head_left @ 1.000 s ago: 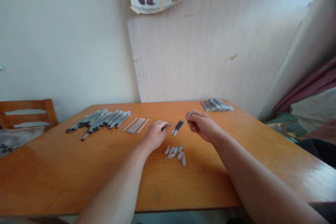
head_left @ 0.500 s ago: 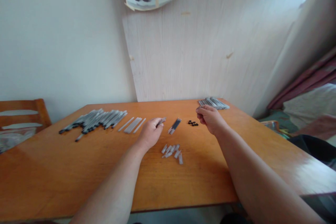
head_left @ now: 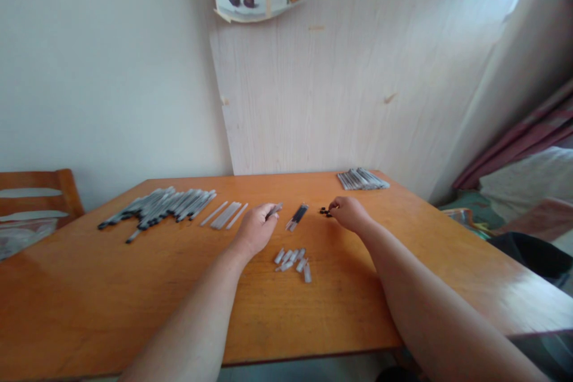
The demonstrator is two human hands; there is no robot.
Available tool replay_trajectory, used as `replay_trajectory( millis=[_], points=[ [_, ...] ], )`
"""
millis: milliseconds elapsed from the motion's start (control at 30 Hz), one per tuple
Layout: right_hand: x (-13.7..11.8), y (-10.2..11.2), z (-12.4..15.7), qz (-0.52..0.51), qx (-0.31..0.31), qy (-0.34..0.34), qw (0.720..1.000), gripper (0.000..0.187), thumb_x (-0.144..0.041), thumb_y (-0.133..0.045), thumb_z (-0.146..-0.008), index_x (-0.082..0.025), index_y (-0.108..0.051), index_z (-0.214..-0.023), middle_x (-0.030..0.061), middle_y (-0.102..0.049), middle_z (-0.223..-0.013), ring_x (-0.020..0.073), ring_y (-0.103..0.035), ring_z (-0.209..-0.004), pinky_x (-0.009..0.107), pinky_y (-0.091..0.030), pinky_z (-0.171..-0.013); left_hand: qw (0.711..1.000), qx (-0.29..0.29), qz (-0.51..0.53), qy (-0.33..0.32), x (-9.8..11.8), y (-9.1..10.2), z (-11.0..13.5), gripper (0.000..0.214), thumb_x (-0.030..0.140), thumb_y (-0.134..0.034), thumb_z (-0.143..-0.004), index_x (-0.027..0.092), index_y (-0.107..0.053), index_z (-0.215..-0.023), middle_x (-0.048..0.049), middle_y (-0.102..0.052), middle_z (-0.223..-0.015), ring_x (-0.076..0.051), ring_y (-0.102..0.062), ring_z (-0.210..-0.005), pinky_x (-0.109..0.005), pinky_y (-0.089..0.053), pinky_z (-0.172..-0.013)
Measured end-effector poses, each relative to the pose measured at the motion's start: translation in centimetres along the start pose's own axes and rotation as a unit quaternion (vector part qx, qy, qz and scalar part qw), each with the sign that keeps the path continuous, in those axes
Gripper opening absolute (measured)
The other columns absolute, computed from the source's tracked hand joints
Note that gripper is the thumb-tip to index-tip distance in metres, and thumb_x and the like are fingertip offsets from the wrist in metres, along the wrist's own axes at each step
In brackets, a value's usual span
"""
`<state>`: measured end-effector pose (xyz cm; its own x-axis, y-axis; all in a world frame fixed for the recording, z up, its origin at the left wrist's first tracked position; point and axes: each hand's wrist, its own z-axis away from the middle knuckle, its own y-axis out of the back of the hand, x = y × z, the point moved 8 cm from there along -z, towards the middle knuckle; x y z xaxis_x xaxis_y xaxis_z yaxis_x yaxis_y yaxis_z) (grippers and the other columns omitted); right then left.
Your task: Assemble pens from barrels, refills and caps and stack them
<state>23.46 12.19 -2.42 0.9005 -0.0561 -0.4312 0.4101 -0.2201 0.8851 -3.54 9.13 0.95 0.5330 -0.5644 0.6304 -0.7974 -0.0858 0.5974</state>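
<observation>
My left hand rests on the wooden table, fingers closed round a thin grey pen part that pokes out to the right. My right hand lies low on the table with its fingertips pinched at a small heap of black caps. Between the hands lie a few dark refills. Several short clear pieces lie nearer to me, below the left hand.
A long row of grey pens and a few clear tubes lie at the left. Another bundle of pens sits at the far right corner by the wall. A wooden chair stands left; bedding is at the right.
My right hand went from mid-table up toward the far right bundle, then dropped back left onto the black caps, which came into view. The left hand has kept still.
</observation>
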Motion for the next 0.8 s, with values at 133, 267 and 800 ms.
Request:
replay_trajectory(
  millis=[133,267,800],
  points=[
    [-0.1,-0.8,0.0,0.027,-0.033,0.003,0.999,0.023,-0.021,-0.056,-0.074,-0.018,-0.074,-0.087,0.0093,-0.072,-0.087,0.0186,-0.062,-0.078,0.024,-0.038,-0.062,1.0,-0.001,-0.013,0.003,0.1,0.0,0.0,0.027,0.022,-0.053,-0.085,0.018,-0.068,-0.107,-0.0061,-0.071,-0.109,-0.018,-0.064,-0.103,-0.032,-0.048,-0.093],
    [-0.3,-1.0,0.3,0.033,-0.044,0.007,0.998,0.021,-0.021,-0.057,-0.073,-0.017,-0.074,-0.083,0.0092,-0.071,-0.081,0.0175,-0.061,-0.071,0.024,-0.036,-0.059,1.0,-0.002,-0.021,-0.003,0.1,0.0,0.1,0.026,0.021,-0.052,-0.085,0.019,-0.068,-0.106,-0.0054,-0.071,-0.108,-0.017,-0.064,-0.104,-0.031,-0.047,-0.093],
    [-1.2,-1.4,1.0,0.042,-0.067,0.016,0.997,0.016,-0.022,-0.059,-0.068,-0.018,-0.071,-0.078,0.0087,-0.07,-0.08,0.0181,-0.061,-0.07,0.024,-0.036,-0.055,1.0,-0.007,-0.019,0.001,0.1,-0.1,0.2,0.026,0.021,-0.052,-0.085,0.019,-0.068,-0.106,-0.0061,-0.071,-0.11,-0.019,-0.064,-0.105,-0.032,-0.047,-0.094]
  ],
)
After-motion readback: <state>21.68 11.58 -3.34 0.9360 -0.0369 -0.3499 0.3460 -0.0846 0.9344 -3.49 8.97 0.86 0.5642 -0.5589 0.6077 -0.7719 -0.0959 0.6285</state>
